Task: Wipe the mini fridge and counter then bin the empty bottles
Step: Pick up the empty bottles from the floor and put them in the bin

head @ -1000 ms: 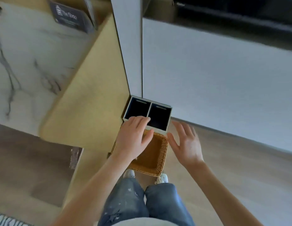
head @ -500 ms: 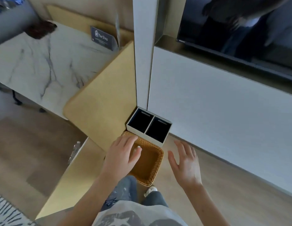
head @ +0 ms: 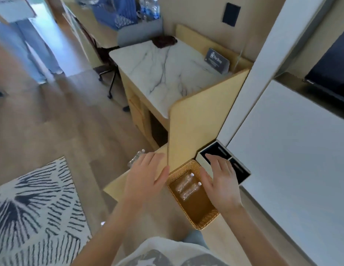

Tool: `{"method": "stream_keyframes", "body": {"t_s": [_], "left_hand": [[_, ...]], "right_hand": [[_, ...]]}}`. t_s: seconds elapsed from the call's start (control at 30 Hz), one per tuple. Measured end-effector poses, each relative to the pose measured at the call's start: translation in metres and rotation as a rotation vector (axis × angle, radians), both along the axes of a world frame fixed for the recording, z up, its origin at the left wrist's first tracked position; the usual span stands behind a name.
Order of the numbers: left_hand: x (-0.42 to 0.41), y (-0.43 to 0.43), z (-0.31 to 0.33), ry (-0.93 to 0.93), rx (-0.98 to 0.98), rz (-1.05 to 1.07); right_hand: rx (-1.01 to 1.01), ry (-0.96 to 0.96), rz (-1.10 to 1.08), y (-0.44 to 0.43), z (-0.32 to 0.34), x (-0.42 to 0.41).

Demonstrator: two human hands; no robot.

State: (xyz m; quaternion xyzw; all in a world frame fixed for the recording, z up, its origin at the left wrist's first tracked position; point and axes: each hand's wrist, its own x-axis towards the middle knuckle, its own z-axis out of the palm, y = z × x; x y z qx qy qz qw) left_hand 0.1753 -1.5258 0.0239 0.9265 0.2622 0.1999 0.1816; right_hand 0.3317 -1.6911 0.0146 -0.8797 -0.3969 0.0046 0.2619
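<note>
The wood floor (head: 71,121) is smooth and brown and runs far out past the left grip (head: 146,177). A big flat white cupboard front (head: 292,160) fills the side out past the right grip (head: 221,181). A soft rug (head: 33,208) with dark stripy marks lies on the floor, well out from the left grip.

The counter (head: 157,73) stands far ahead of both grips. Its top is white stone with thin grey lines and round corners. A tall flat panel (head: 196,121) of pale wood stands on edge just ahead, between the two grips.

A woven basket (head: 205,224) sits low between the grips. It is golden brown, bumpy, and shaped like a long box. Two clear bottles (head: 189,190) with white caps lie side by side inside it, right beside the right grip's thumb. They look crinkly. One more clear bottle (head: 135,158) lies on the floor just past the left grip's fingertips.

A white box (head: 202,157) with two dark square holes sits under the right grip's fingertips. A small dark sign (head: 216,61) stands at the back of the counter.

Both grips are bare hands, palms down, with fingers straight and a little spread. They hold nothing.
</note>
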Motion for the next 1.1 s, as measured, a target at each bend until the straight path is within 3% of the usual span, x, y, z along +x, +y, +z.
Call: {"method": "stream_keyframes", "body": {"t_s": [0.3, 0.47, 0.9, 1.1], "left_hand": [[-0.283, 0.041, -0.025, 0.067, -0.083, 0.436], [-0.404, 0.054, -0.026, 0.055, -0.105, 0.612], [-0.492, 0.141, -0.030, 0.042, -0.195, 0.749], [-0.511, 0.234, -0.040, 0.056, -0.158, 0.743]], "right_hand": [[-0.054, 0.080, 0.388, 0.105, -0.030, -0.213], [-0.064, 0.120, 0.483, 0.145, -0.032, -0.299], [-0.148, 0.158, 0.573, 0.261, -0.037, -0.385], [-0.125, 0.157, 0.583, 0.358, -0.058, -0.408]]}}
